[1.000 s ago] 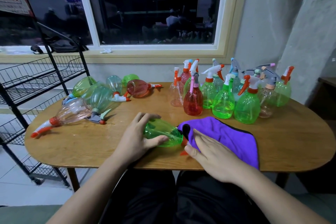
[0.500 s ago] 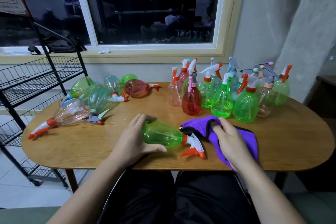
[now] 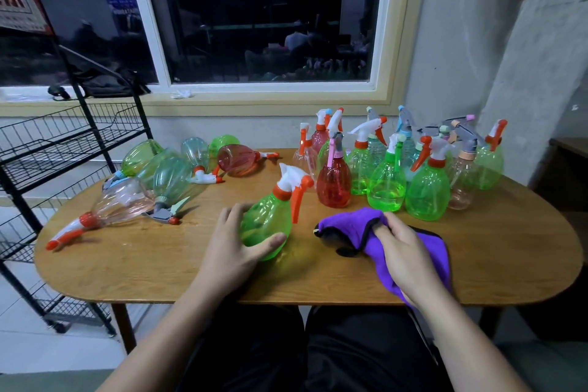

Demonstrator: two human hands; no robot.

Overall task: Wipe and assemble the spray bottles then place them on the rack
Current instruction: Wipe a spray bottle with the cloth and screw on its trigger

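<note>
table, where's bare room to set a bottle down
Bare table: the near-left stretch between the lying clear bottle and the left hand, and the right end beyond the purple cloth. Crowded: standing bottles back right, lying ones back left.

One held green spray bottle (image 3: 267, 226); about six lying bottles (image 3: 237, 160) at the table's (image 3: 159, 264) left end; roughly twelve standing bottles (image 3: 334, 186) far right; one purple cloth (image 3: 350, 223); one wire rack (image 3: 47, 137).

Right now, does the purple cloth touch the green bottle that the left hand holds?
No, bare table shows between the purple cloth and the green bottle in the left hand.
</note>
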